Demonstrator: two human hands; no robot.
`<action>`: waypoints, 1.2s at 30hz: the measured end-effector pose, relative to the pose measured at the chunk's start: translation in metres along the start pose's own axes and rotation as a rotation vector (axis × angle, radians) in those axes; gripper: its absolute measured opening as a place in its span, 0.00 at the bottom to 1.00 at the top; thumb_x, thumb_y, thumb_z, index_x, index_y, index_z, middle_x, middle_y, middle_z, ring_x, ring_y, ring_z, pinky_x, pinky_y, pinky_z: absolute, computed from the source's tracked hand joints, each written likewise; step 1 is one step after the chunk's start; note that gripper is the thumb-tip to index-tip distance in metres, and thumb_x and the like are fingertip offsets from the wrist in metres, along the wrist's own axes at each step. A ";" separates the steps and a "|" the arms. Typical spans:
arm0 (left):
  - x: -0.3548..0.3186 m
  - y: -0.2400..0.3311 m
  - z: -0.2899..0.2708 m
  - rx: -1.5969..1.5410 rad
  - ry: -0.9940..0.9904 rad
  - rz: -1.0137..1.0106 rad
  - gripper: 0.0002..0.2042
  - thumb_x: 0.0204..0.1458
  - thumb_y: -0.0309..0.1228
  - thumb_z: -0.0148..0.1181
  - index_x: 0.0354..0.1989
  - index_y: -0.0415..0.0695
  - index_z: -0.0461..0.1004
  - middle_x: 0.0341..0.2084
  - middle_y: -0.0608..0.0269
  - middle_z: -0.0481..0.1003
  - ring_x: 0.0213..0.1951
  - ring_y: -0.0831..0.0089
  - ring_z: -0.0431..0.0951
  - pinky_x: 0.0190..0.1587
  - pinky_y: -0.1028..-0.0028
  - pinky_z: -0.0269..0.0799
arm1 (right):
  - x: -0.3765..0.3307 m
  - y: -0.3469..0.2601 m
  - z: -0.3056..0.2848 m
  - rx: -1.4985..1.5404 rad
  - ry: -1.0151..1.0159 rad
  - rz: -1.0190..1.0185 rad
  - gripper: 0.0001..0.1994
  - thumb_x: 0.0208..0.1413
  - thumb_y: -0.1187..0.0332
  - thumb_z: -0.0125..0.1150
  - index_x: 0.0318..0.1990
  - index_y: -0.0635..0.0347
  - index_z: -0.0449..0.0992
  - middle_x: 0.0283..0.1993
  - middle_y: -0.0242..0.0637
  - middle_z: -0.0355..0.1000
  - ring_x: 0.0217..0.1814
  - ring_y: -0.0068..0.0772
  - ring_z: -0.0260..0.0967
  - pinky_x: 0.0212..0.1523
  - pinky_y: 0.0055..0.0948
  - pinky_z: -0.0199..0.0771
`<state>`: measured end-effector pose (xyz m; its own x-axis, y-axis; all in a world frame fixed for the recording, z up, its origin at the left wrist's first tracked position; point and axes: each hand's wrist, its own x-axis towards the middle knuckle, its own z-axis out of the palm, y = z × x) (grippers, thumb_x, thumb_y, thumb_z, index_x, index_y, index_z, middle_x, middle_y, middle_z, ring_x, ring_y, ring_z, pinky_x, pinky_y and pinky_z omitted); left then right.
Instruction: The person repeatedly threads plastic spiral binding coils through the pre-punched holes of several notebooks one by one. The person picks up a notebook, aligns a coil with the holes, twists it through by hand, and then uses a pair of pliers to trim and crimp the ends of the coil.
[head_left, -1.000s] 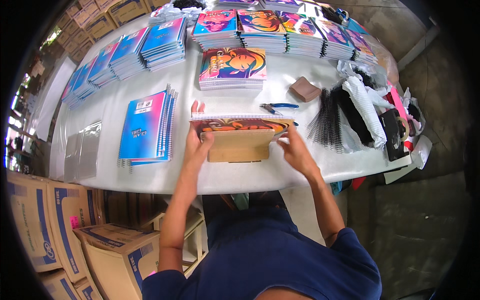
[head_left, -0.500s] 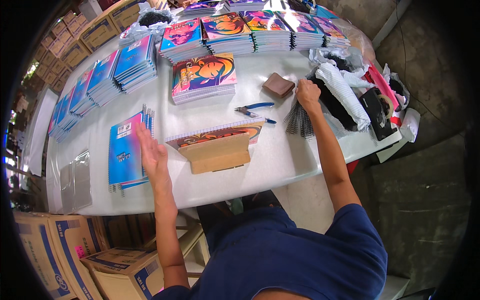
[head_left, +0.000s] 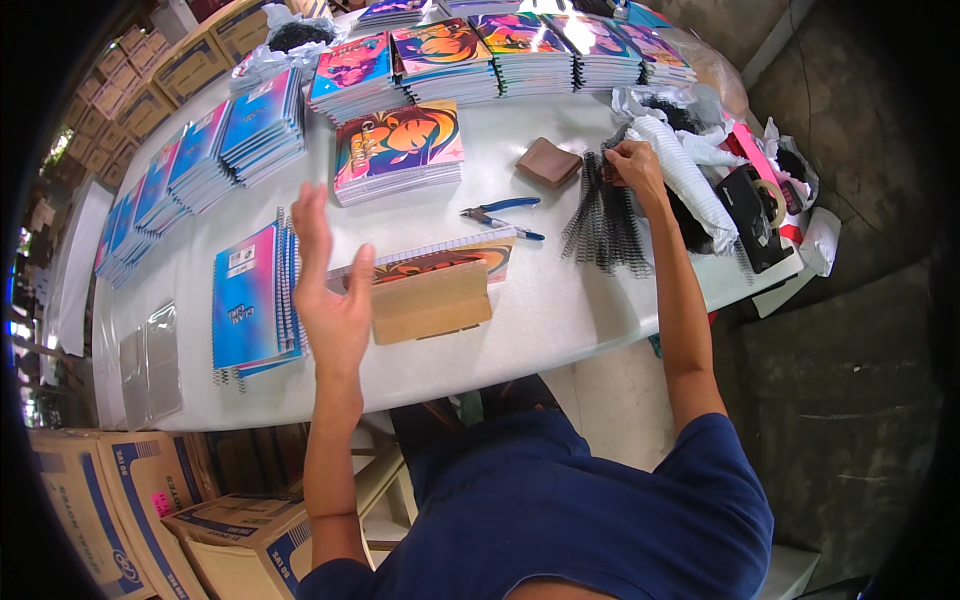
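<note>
My right hand (head_left: pixel 636 168) is at the top end of a bunch of black spiral binding coils (head_left: pixel 606 228), its fingers pinched on them. The coils' lower ends fan out over the table. My left hand (head_left: pixel 336 318) is raised with fingers stretched and thumb apart, holding nothing. Just right of it, a notebook with a colourful cover (head_left: pixel 440 262) leans against a folded brown cardboard stand (head_left: pixel 430 308); the hand hides its left end. Left of that hand lie blue and pink spiral notebooks (head_left: pixel 243 305) with coils along their edges.
Blue-handled pliers (head_left: pixel 503 216) and a brown folded pad (head_left: pixel 548 162) lie mid-table. A stack of colourful covers (head_left: pixel 398 150) stands behind them, with more notebook stacks (head_left: pixel 262 110) beyond. At right are a white wrapped roll (head_left: pixel 682 180) and a black tape dispenser (head_left: pixel 752 218).
My left hand has moved right, from beside the blue notebooks toward the cardboard stand. My right hand has shifted slightly right and nearer, and the coils are spread wider.
</note>
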<state>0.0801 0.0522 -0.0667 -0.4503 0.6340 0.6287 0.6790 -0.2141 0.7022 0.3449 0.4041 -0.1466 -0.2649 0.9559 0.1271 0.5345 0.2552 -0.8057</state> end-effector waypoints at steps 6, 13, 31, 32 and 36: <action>0.005 0.016 0.028 0.219 -0.128 0.160 0.29 0.50 0.21 0.59 0.64 0.46 0.63 0.66 0.57 0.58 0.69 0.58 0.50 0.68 0.61 0.45 | -0.014 -0.018 -0.001 -0.045 0.016 -0.063 0.16 0.53 0.60 0.65 0.30 0.67 0.77 0.23 0.33 0.73 0.21 0.19 0.69 0.23 0.20 0.73; 0.010 0.020 0.052 0.396 -0.245 0.224 0.27 0.52 0.35 0.61 0.63 0.50 0.65 0.65 0.55 0.59 0.67 0.44 0.51 0.62 0.44 0.47 | -0.035 -0.043 -0.002 0.022 -0.033 -0.166 0.10 0.55 0.66 0.61 0.34 0.66 0.80 0.23 0.38 0.75 0.23 0.22 0.70 0.26 0.26 0.70; 0.016 0.022 0.067 0.674 -0.608 0.234 0.23 0.56 0.38 0.53 0.62 0.49 0.65 0.54 0.63 0.73 0.58 0.48 0.67 0.63 0.42 0.48 | -0.124 -0.121 0.012 0.341 -0.706 -0.412 0.09 0.53 0.69 0.64 0.40 0.62 0.79 0.32 0.31 0.75 0.32 0.19 0.66 0.34 0.25 0.67; 0.016 0.021 0.067 0.677 -0.606 0.231 0.24 0.56 0.38 0.54 0.62 0.49 0.64 0.53 0.63 0.73 0.58 0.48 0.67 0.63 0.42 0.49 | -0.125 -0.130 0.005 0.268 -0.800 -0.298 0.09 0.53 0.69 0.64 0.40 0.63 0.79 0.33 0.31 0.74 0.32 0.20 0.66 0.33 0.26 0.67; 0.015 0.022 0.071 0.599 -0.549 0.261 0.27 0.53 0.42 0.57 0.61 0.48 0.64 0.51 0.57 0.74 0.54 0.48 0.70 0.58 0.46 0.59 | -0.140 -0.140 0.004 0.090 -0.549 -0.604 0.11 0.57 0.67 0.59 0.38 0.69 0.75 0.29 0.35 0.74 0.25 0.23 0.63 0.27 0.32 0.66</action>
<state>0.1295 0.1097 -0.0662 0.0032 0.9223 0.3866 0.9837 -0.0724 0.1646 0.3043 0.2344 -0.0537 -0.8538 0.4442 0.2716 0.1137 0.6682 -0.7352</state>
